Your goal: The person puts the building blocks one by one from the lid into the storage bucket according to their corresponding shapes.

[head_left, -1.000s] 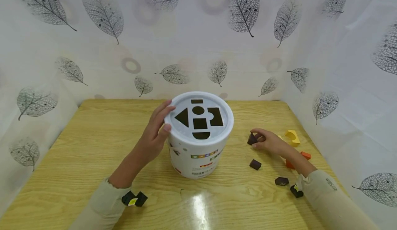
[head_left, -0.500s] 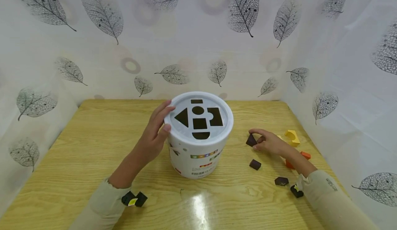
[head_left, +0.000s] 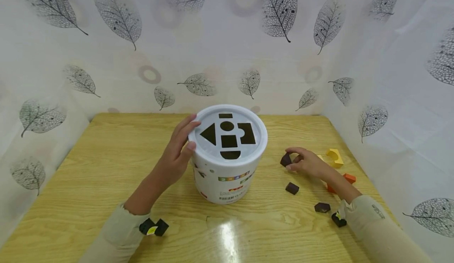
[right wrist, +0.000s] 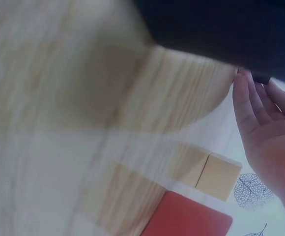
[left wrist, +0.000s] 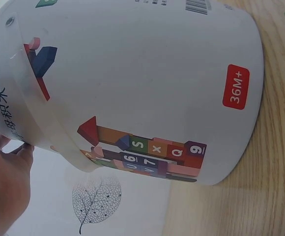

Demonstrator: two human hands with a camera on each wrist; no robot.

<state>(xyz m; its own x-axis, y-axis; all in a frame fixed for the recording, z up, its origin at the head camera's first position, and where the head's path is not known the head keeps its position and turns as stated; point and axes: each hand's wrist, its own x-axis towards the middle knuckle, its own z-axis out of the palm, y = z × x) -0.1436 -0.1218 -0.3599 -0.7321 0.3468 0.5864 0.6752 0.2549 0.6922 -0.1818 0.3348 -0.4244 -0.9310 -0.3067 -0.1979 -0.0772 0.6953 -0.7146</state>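
Note:
A white bucket [head_left: 227, 192] stands upright on the table, its lid [head_left: 242, 154] cut with a triangle, a circle, a square and other shaped holes. My left hand [head_left: 177, 152] rests against the lid's left edge, thumb and fingers spread along the rim. In the left wrist view, its fingers reach behind the bucket's printed side. To the right of the bucket, my right hand [head_left: 307, 162] pinches a dark triangular block [head_left: 285, 160] between thumb and fingers, low over the table. Only a dark bit of that block [right wrist: 261, 77] shows in the right wrist view.
Nearer me on the right lie a short dark block [head_left: 292, 188] and a flat dark block [head_left: 322, 207]. Beyond the right forearm are a yellow arch block [head_left: 334, 158] and orange-red blocks [head_left: 349, 178]. A leaf-patterned sheet [head_left: 220, 58] encloses the wooden table [head_left: 117, 149].
My right hand has shifted slightly left, and the dark triangular block has turned in its fingers. The left hand and the bucket have stayed in place.

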